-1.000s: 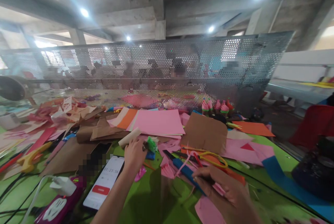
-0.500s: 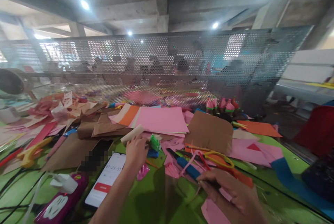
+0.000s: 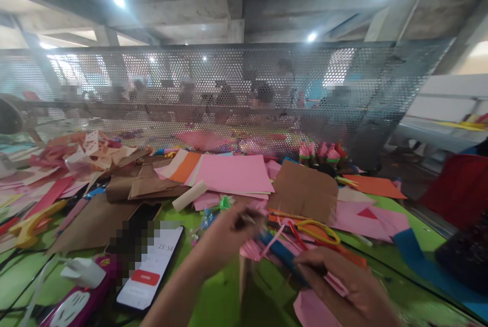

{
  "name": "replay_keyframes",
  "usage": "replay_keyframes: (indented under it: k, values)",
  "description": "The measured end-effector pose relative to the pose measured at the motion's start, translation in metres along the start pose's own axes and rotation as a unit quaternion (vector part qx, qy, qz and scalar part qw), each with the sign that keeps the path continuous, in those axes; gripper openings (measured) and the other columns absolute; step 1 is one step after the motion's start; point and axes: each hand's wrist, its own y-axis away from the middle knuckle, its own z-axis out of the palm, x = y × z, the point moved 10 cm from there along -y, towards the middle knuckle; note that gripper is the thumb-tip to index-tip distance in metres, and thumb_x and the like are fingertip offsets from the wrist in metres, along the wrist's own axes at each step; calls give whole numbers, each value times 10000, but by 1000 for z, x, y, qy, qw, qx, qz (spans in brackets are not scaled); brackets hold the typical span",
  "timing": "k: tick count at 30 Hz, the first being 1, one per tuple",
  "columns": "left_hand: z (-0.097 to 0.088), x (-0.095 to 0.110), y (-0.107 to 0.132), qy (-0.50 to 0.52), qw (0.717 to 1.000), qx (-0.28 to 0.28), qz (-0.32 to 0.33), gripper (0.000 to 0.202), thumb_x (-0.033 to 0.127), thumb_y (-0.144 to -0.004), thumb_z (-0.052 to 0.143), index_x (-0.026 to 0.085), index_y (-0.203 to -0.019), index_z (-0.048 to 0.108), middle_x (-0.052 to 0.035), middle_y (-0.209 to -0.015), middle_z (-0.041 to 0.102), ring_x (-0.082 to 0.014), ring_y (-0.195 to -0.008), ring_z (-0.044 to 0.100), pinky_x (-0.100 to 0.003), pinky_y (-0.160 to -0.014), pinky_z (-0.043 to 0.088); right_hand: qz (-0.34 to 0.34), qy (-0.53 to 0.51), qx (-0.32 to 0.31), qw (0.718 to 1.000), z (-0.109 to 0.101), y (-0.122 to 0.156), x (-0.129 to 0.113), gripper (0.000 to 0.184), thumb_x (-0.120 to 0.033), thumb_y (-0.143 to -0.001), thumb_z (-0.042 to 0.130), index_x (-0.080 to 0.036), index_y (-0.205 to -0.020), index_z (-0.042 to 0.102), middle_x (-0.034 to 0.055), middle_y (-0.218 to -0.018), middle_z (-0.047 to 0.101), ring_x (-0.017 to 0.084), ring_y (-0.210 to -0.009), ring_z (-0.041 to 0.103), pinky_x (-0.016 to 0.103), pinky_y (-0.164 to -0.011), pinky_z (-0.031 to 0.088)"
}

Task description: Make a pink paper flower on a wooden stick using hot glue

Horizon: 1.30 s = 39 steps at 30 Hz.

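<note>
My left hand [image 3: 238,225] is over the middle of the table, its fingers curled together and blurred; what they hold, if anything, is too small to name. Just below it is a pink frilled piece [image 3: 250,250] above a brown paper form [image 3: 244,278]. My right hand [image 3: 335,276] is closed, thumb and fingers pinched, beside a blue-handled tool [image 3: 280,253]; whether it grips that handle is hidden. Pink strips [image 3: 273,243] and a yellow cord loop [image 3: 318,230] lie near the tool. A small green piece [image 3: 224,203] sits left of the left hand's fingers.
A rolled beige paper [image 3: 189,196], pink sheets [image 3: 234,172] and brown card [image 3: 305,189] lie behind my hands. To the left are a lit phone [image 3: 150,268], a power strip [image 3: 70,306] and yellow-handled tool [image 3: 36,225]. A perforated metal screen [image 3: 229,83] stands behind.
My left hand has moved right, from beside the rolled beige paper and green piece to above the pink frilled piece. My right hand has stayed nearly in place.
</note>
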Motion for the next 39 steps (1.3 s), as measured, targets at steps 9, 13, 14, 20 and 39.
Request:
replay_keyframes:
  k: [9,13,14,20,39]
  values:
    - [-16,-54,-15,-275,961,-7,-4,683,-67,-704,502,300,-1270,612,-28,-1483,484,-282,-1400,340,-509,-1153,198,-29,11,61,998,-20,2,-14,107,-251,-851,605,-271,-855,710,6,-744,716,184,-657,686,220,-579,549]
    - [-6,-74,-21,-363,931,-28,-16,614,23,-774,533,348,-1294,571,-15,-1486,454,-266,-1292,460,-427,-1063,339,-25,25,29,999,-10,1,-12,117,-255,-865,592,-254,-860,709,13,-731,704,182,-658,675,222,-581,535]
    - [-6,-74,-22,-371,928,-23,-19,581,54,-787,552,334,-1297,566,-42,-1441,484,-274,-1248,490,-415,-1026,372,-23,25,26,999,-8,1,-11,117,-259,-868,591,-252,-858,708,14,-732,704,181,-660,674,222,-584,533]
    - [-23,-64,-23,-369,928,46,-14,311,139,-815,619,220,-1116,628,-100,-1181,560,-285,-1113,533,-395,-938,432,-19,0,23,1000,-4,1,-14,124,-260,-886,577,-249,-851,695,6,-711,698,164,-639,666,211,-592,526]
    - [59,-1,17,115,993,-39,17,225,313,-890,532,194,-1035,655,-68,-1039,685,-242,-984,599,-318,-883,448,125,-157,89,976,-1,7,23,300,-354,-815,678,-206,-1075,655,45,-900,666,176,-731,600,281,-668,508]
